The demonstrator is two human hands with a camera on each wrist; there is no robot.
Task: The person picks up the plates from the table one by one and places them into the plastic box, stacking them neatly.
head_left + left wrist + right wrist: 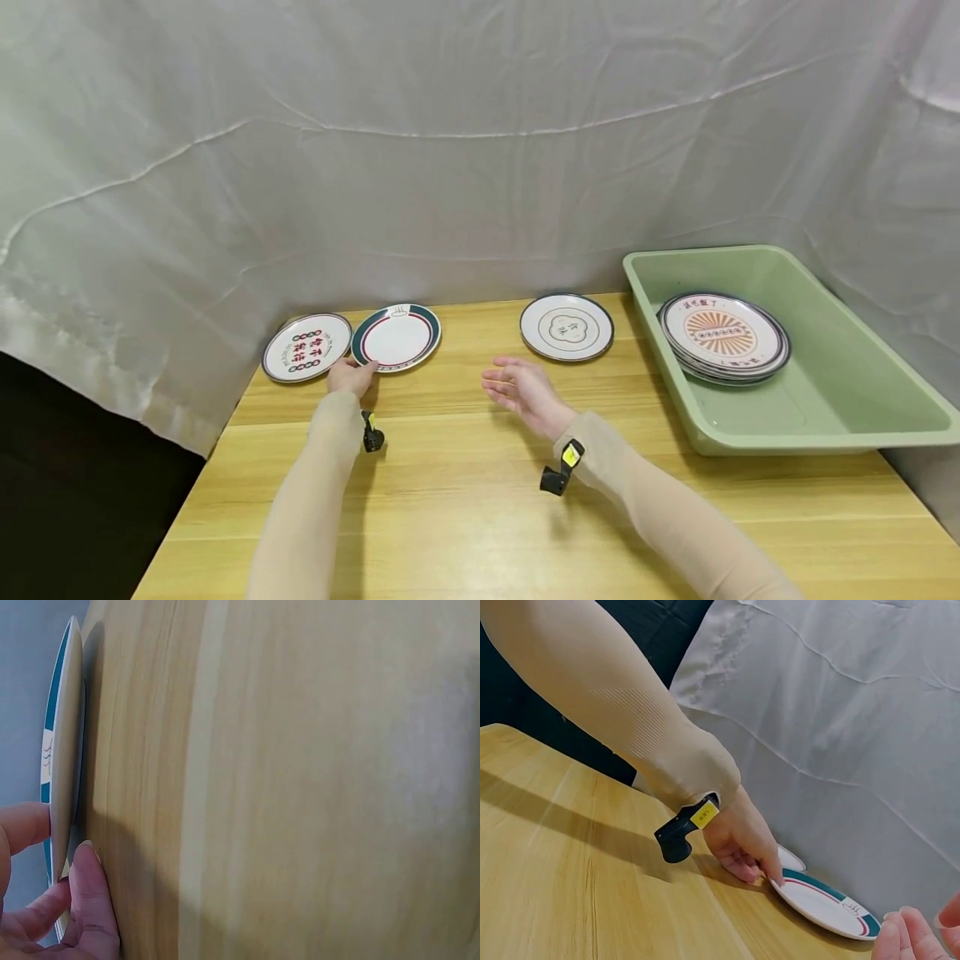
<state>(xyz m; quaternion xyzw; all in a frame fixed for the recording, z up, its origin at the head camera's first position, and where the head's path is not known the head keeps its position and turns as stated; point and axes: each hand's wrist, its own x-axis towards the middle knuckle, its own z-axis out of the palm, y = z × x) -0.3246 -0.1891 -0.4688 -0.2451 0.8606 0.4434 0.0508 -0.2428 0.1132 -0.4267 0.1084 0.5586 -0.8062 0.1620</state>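
My left hand point(351, 377) pinches the near-left edge of a white plate with a dark green rim and a red ring point(397, 337). In the left wrist view this plate point(67, 750) appears edge-on, thumb on its upper face and fingers beneath the rim. Just left of that hand lies a white plate with red and green lettering point(307, 347). My right hand point(527, 396) hovers above the table, fingers loosely extended and holding nothing. A small white plate with a flower-shaped outline point(567, 327) is the nearest thing beyond it.
A light green plastic basin point(825, 439) stands on the right, holding a stack of plates topped by one with an orange sunburst point(720, 333). A grey cloth point(480, 200) hangs along the back of the wooden table point(450, 500).
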